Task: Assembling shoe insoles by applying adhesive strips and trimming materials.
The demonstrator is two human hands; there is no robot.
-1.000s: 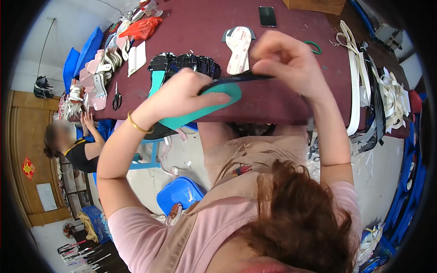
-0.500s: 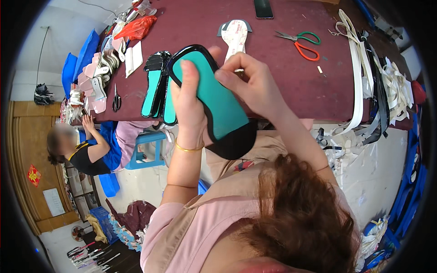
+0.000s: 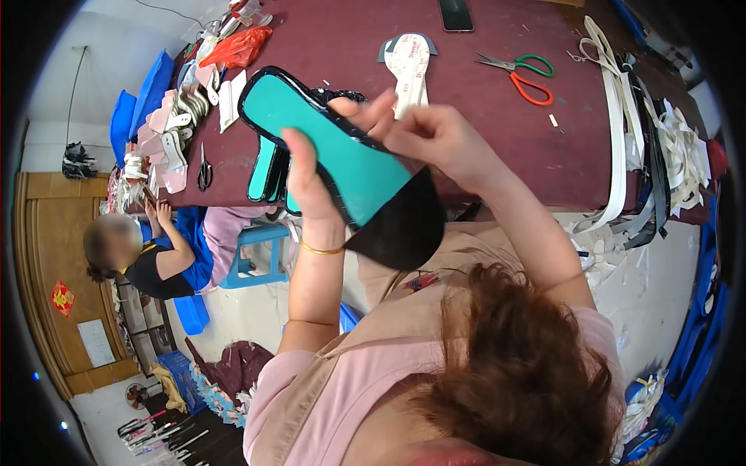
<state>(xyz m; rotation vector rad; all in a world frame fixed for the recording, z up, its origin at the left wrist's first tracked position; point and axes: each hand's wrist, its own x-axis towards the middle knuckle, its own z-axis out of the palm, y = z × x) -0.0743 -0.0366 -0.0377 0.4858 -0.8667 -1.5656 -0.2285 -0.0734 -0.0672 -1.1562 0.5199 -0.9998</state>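
Observation:
A teal insole (image 3: 342, 155) with black edging and a black heel part is held up over the table's near edge. My left hand (image 3: 311, 182) grips it from beneath, thumb across the teal face and fingertips showing past its far edge. My right hand (image 3: 439, 144) is pinched at the insole's right edge, slightly blurred; whether anything small is between those fingers cannot be seen. Behind the held one, more teal and black insoles (image 3: 264, 175) lie on the table, partly covered by it. Beyond my hands lies a white printed sole-shaped piece (image 3: 408, 66) on a grey one.
Scissors with green and red handles (image 3: 519, 74) and a phone (image 3: 456, 14) lie on the dark red table (image 3: 497, 116). White and black strips (image 3: 614, 132) hang over its right side. Black scissors (image 3: 204, 169) and stacked pieces are at left, where another person (image 3: 163, 248) sits.
The insole has turned and shifted left at its toe end, showing more of the black heel. My left fingers have spread past its far edge; my right hand stays at the edge.

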